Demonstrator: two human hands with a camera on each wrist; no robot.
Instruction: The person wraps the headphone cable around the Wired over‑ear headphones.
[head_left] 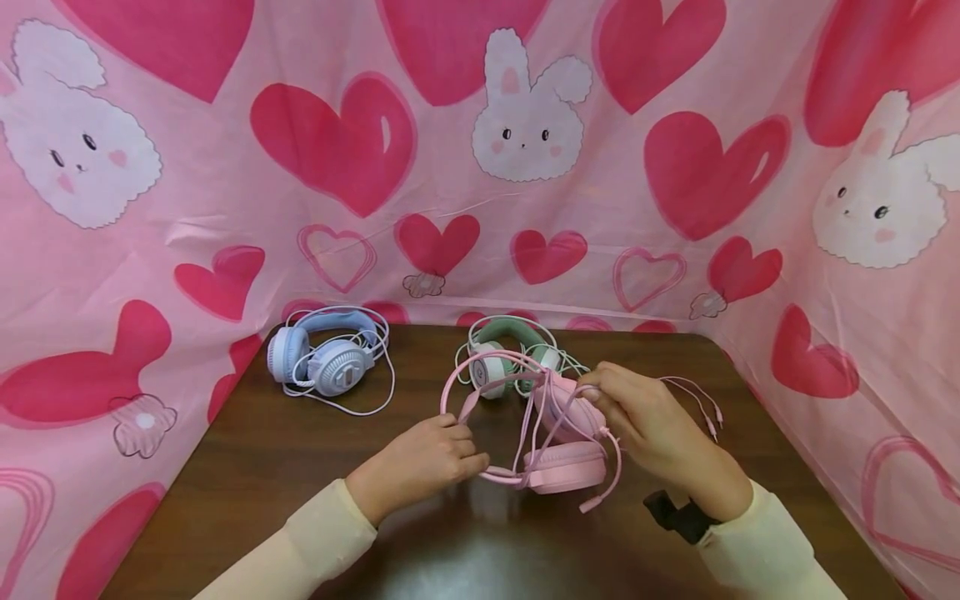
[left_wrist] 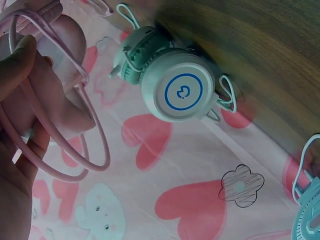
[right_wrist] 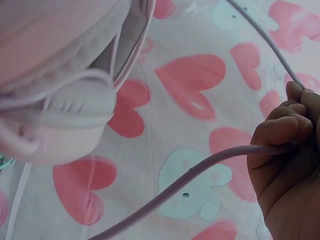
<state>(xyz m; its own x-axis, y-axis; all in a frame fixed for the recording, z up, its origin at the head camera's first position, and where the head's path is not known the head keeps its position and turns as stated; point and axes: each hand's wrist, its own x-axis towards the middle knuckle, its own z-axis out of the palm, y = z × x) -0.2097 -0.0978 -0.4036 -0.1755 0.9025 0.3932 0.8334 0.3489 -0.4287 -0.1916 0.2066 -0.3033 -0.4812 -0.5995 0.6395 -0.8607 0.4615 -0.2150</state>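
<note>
A pair of pink headphones is held up over the table, ear cups to the right and a short microphone boom hanging from them. My left hand grips their headband on the left side. Loops of the pink cable hang around the headband in the left wrist view. On the other side, my right hand is beside the ear cups, with its curled fingers round the cable in the right wrist view. Two thin pink cable ends with plugs trail to the right.
Behind the pink pair stand green-and-white headphones, partly hidden by it. Light blue headphones with a looped cable are at the back left of the brown table. A pink cloth with hearts and rabbits hangs around the table.
</note>
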